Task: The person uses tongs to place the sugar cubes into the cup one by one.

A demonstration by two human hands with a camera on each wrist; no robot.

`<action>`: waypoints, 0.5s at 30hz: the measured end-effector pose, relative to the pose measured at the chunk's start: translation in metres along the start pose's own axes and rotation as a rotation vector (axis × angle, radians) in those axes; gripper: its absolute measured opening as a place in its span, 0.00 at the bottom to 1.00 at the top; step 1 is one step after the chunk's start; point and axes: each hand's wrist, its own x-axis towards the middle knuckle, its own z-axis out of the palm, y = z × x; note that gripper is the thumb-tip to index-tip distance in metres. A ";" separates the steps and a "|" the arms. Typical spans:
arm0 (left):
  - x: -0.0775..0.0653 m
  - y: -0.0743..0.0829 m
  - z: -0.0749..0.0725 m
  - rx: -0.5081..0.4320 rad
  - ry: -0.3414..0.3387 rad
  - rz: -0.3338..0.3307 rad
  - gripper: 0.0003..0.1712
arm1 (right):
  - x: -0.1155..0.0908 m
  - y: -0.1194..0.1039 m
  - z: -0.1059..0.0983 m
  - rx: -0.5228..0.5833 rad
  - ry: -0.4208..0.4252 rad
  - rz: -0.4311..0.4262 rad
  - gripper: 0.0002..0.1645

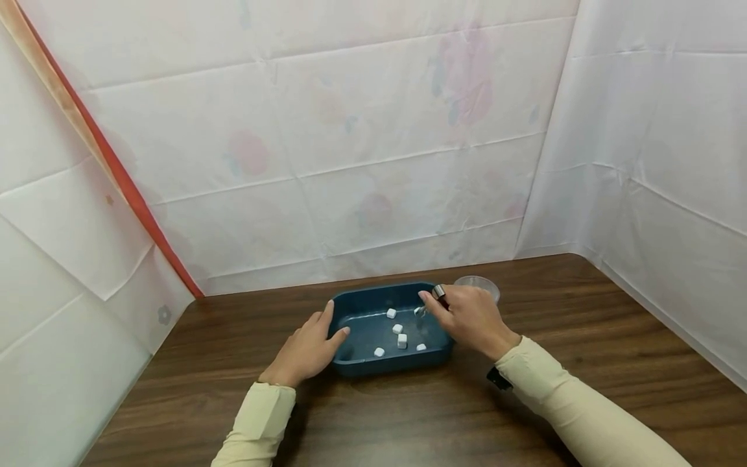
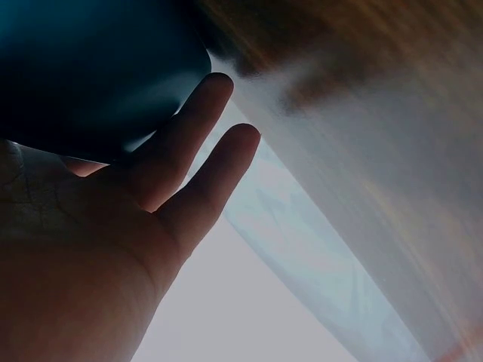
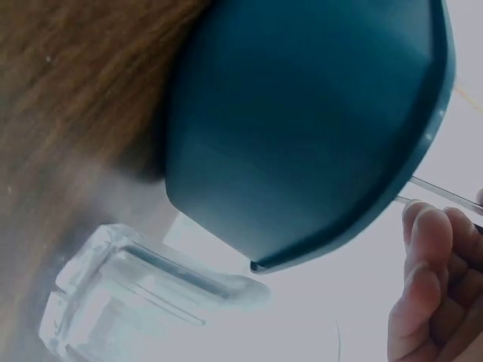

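Pale sleeve (image 1: 595, 408); right grip (image 1: 473, 318) clamped on tweezers (image 3: 447, 195); left grip (image 1: 306, 347) spread against blue tray (image 1: 397, 364) of white cubes (image 1: 402, 341).

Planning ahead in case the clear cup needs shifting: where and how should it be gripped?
Probably grip the clear cup by its side wall, below the rim, from the person's right: it stands upright, round mouth up, with the blue tray on its left and the right hand partly in front.

Wood-grain table (image 1: 408, 421); creased white sheeting (image 1: 362, 149) behind, faintly pink-printed; red strip (image 1: 144, 211) at left.
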 end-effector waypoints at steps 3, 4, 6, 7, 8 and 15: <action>0.000 0.000 0.000 -0.001 0.004 0.001 0.45 | 0.001 0.000 -0.002 -0.004 0.019 -0.002 0.28; -0.001 0.000 0.000 0.000 0.005 0.001 0.46 | 0.001 0.000 -0.002 -0.005 0.024 -0.002 0.29; -0.001 0.001 0.000 -0.002 0.009 0.002 0.45 | 0.002 0.000 -0.003 -0.010 0.028 0.005 0.29; -0.001 0.001 0.000 -0.004 0.011 0.003 0.45 | 0.002 0.001 -0.004 -0.014 0.029 0.010 0.29; -0.001 0.001 0.000 -0.003 0.011 0.002 0.45 | 0.003 0.001 -0.005 -0.023 0.029 0.014 0.29; -0.001 0.000 0.001 0.001 0.009 -0.005 0.45 | 0.003 0.003 -0.010 -0.064 0.053 0.012 0.30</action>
